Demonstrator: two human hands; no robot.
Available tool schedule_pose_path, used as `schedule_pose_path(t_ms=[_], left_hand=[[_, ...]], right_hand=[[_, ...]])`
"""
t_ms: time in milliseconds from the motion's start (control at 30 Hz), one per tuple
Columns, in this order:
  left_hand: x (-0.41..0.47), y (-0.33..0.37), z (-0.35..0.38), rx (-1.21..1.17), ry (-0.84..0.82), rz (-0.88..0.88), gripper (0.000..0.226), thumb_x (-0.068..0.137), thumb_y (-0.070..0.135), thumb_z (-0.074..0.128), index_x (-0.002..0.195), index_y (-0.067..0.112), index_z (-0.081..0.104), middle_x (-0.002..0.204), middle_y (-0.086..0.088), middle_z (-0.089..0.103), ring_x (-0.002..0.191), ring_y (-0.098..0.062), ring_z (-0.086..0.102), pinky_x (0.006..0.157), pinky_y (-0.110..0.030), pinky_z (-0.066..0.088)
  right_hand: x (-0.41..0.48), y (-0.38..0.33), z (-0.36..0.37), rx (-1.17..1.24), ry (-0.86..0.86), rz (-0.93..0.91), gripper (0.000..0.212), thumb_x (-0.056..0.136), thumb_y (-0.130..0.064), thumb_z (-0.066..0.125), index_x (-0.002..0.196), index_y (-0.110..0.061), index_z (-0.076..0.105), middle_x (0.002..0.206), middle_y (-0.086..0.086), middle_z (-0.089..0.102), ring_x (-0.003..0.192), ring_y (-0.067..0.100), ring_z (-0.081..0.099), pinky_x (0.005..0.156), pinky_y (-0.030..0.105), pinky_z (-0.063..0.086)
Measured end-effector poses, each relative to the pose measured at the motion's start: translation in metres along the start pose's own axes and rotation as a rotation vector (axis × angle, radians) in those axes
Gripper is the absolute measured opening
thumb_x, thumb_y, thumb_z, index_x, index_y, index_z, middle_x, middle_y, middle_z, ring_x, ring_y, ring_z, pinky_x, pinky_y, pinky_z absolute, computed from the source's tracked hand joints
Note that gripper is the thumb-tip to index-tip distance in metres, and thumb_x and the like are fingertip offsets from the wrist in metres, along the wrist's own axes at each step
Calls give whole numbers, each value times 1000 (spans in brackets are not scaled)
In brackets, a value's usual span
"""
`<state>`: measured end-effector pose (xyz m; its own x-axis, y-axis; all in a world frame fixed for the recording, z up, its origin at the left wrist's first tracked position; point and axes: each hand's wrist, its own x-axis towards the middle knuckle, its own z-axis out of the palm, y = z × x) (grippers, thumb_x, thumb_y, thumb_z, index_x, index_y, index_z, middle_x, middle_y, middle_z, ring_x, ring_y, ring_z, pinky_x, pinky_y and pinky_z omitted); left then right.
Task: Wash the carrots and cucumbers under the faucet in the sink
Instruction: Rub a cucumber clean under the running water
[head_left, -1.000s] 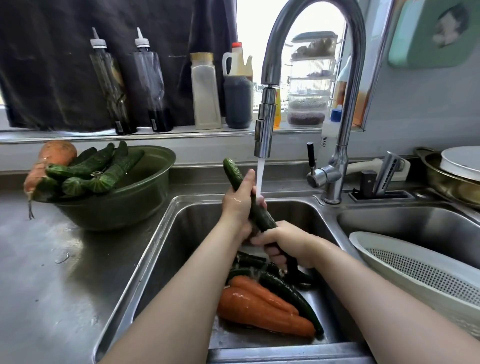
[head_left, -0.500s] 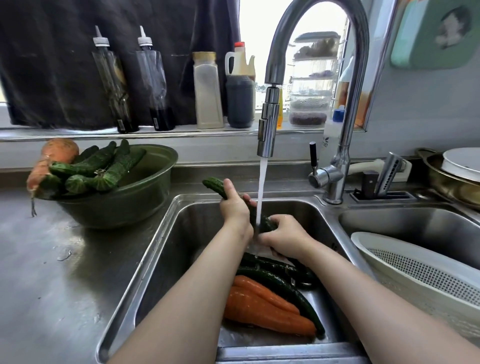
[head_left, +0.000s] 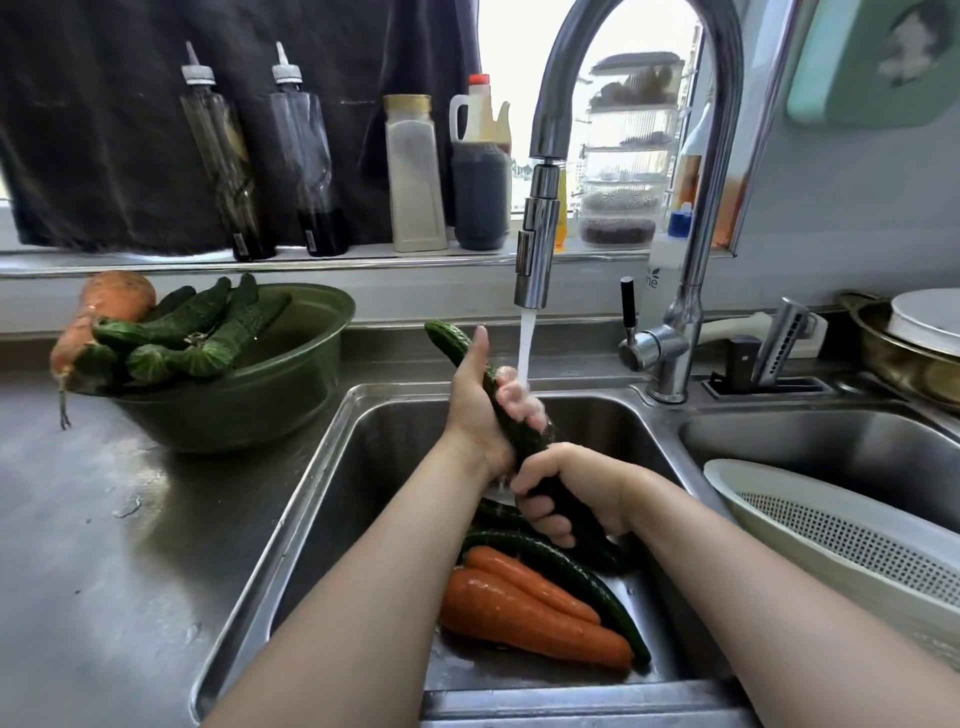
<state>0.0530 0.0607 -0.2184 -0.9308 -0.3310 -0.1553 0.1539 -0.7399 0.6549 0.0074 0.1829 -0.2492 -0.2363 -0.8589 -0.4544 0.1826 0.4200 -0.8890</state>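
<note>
Looking down from head height, two bare forearms reach into a steel sink (head_left: 322, 493). Both hands grip one dark green cucumber (head_left: 451, 338), held slanting, its upper end pointing up and left past the sink's back rim. The left hand (head_left: 475, 410) wraps its fingers round the middle, thumb lying along the cucumber. Water (head_left: 524, 348) from the faucet (head_left: 535, 249) falls onto those fingers. The right hand (head_left: 571, 493) curls closed round the lower part. Beneath the hands, wet carrots (head_left: 519, 618) and more cucumbers (head_left: 571, 571) lie on the sink floor. On the counter to the left, a green bowl (head_left: 260, 395) holds further cucumbers and a carrot. A white colander (head_left: 831, 525) sits in the right basin.
</note>
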Motion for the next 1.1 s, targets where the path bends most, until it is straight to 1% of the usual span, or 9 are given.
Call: schedule_pose_path(t_ms=[133, 233, 367, 500, 667, 767, 900, 1033, 1100], left_hand=[[5, 3, -1, -30, 235, 85, 62, 82, 81, 58, 63, 24, 41, 51, 9, 35, 38, -7, 31, 44, -20, 30], [15, 4, -12, 100, 342, 226, 47, 97, 59, 59, 76, 19, 46, 57, 5, 47, 44, -10, 45, 49, -25, 43], [19, 4, -22, 299, 194, 205, 21, 108, 23, 52, 97, 9, 62, 83, -5, 68, 75, -17, 66, 68, -30, 55], [6, 1, -24, 302, -18, 46, 32, 102, 36, 59, 114, 8, 67, 99, -8, 77, 92, -19, 75, 79, -36, 60], [11, -2, -12, 302, 236, 116, 50, 91, 63, 65, 98, 13, 58, 88, -12, 67, 66, -25, 70, 63, -35, 63], [15, 1, -13, 327, 410, 261, 55, 98, 66, 51, 85, 12, 55, 58, 0, 60, 53, -20, 59, 67, -37, 60], [15, 5, -15, 252, 416, 322, 45, 109, 50, 37, 93, 10, 50, 71, -6, 57, 40, -16, 58, 43, -25, 53], [10, 2, -20, 188, 169, 161, 24, 110, 27, 46, 101, 8, 58, 96, -12, 64, 81, -25, 67, 90, -44, 57], [7, -1, -19, 126, 122, 117, 18, 107, 21, 53, 100, 8, 63, 95, -14, 70, 85, -24, 69, 91, -41, 57]], right_hand=[[9, 2, 2, -227, 311, -220, 21, 79, -22, 74, 77, -7, 59, 61, 13, 55, 43, 21, 49, 38, 25, 38], [14, 3, 0, -345, 524, -318, 28, 90, -36, 77, 84, -11, 64, 61, 8, 59, 51, 21, 55, 41, 26, 42], [15, -4, 6, -369, 613, -401, 53, 106, -47, 47, 67, -12, 57, 57, 4, 52, 38, 7, 44, 41, 21, 36], [11, -6, 14, -114, 572, -329, 77, 105, -66, 23, 70, -9, 62, 51, 9, 49, 34, 17, 39, 36, 22, 31], [13, -10, 23, 78, 405, -263, 69, 99, -75, 31, 89, -13, 60, 59, 6, 53, 39, 16, 38, 37, 20, 29], [20, -9, 19, 55, 342, -354, 39, 108, -47, 43, 95, -13, 56, 66, 7, 55, 42, 15, 42, 39, 21, 32], [23, -5, 14, -263, 504, -447, 17, 103, -24, 59, 95, -10, 64, 61, -7, 59, 49, 7, 51, 49, 23, 41], [16, -11, 17, -148, 688, -448, 47, 106, -44, 50, 68, -16, 56, 51, -5, 50, 39, 7, 41, 38, 20, 32], [11, -12, 18, -88, 665, -386, 59, 105, -60, 37, 70, -16, 53, 51, 1, 46, 34, 11, 35, 36, 19, 27]])
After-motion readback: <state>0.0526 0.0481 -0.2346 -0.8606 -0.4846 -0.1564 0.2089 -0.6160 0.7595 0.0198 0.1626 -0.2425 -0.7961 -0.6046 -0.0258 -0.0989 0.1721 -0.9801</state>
